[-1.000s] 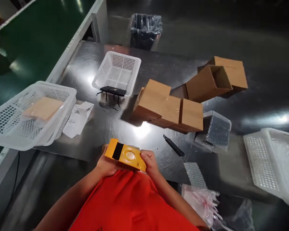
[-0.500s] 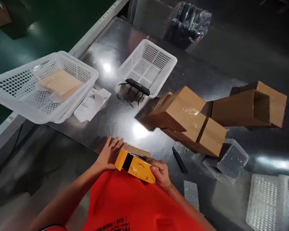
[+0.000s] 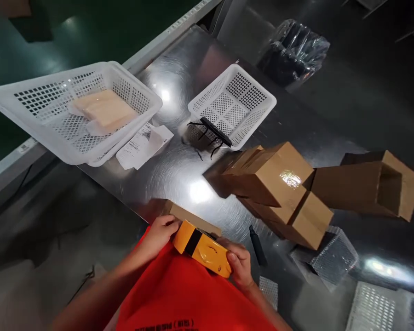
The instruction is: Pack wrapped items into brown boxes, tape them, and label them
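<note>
A yellow package (image 3: 212, 253) with a black band is held low in front of my red shirt. My right hand (image 3: 240, 263) grips its right end, thumb on the front face. At its left end my left hand (image 3: 160, 235) is closed, fingers bent in at the upper corner; the exact contact is partly hidden. Just behind the package, a brown cardboard piece or box edge (image 3: 195, 219) shows, mostly covered. A black cutter-like tool (image 3: 257, 246) lies on the metal table (image 3: 169, 179) to the right of my right hand.
Stacked white baskets (image 3: 69, 147) at left hold a peach-coloured packet (image 3: 105, 109); a labelled paper (image 3: 143, 146) lies beside them. Another white basket (image 3: 251, 112) has a black strapped item (image 3: 215, 131) on its rim. Cardboard boxes (image 3: 279, 174) and bubble wrap (image 3: 334, 257) are at right.
My left hand's fingers have gone from spread over the cardboard to bent in at the package's left end. The package sits slightly further right and lower in view; the whole view has shifted.
</note>
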Available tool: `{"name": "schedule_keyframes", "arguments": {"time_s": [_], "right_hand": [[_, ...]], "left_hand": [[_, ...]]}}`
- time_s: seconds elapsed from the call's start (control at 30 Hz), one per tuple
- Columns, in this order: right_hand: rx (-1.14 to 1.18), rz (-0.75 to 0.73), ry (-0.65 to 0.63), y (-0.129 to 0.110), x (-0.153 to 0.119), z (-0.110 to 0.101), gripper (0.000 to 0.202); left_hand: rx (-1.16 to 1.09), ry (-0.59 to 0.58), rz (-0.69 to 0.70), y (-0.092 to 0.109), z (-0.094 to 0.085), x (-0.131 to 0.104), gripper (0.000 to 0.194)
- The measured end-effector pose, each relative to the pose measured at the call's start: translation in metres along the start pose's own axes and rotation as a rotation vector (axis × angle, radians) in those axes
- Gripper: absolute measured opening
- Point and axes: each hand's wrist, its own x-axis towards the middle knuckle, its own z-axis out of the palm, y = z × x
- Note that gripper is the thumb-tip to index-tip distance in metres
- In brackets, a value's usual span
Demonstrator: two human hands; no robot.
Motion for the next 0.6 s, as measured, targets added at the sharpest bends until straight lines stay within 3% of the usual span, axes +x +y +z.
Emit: {"name": "schedule_keyframes", "arguments": {"time_s": [0.13, 0.27, 0.33, 0.43, 0.53, 0.6], "right_hand": [[0.034, -0.004, -0.041, -0.002, 0.001, -0.001, 0.056], [0.018, 0.041, -0.062, -0.012, 0.003, 0.002, 0.055], [0.0, 0.077, -0.089, -0.018, 0.003, 0.004, 0.055], [-0.019, 0.115, -0.123, -0.025, 0.003, 0.005, 0.054], [-0.061, 0.147, -0.121, -0.029, 0.006, 0.003, 0.053], [-0.096, 0.185, -0.085, -0.031, 0.01, 0.002, 0.053]], "left_hand": [[0.162, 0.049, 0.102, -0.001, -0.001, 0.003, 0.032], [0.336, 0.229, 0.199, 0.0, -0.009, 0.001, 0.031], [0.296, 0.313, 0.192, 0.0, -0.03, 0.0, 0.028], [0.143, 0.485, 0.125, -0.001, -0.078, 0.001, 0.025], [0.101, 0.49, 0.096, -0.004, -0.117, 0.012, 0.027], [0.088, 0.489, 0.121, -0.004, -0.126, 0.023, 0.027]]}}
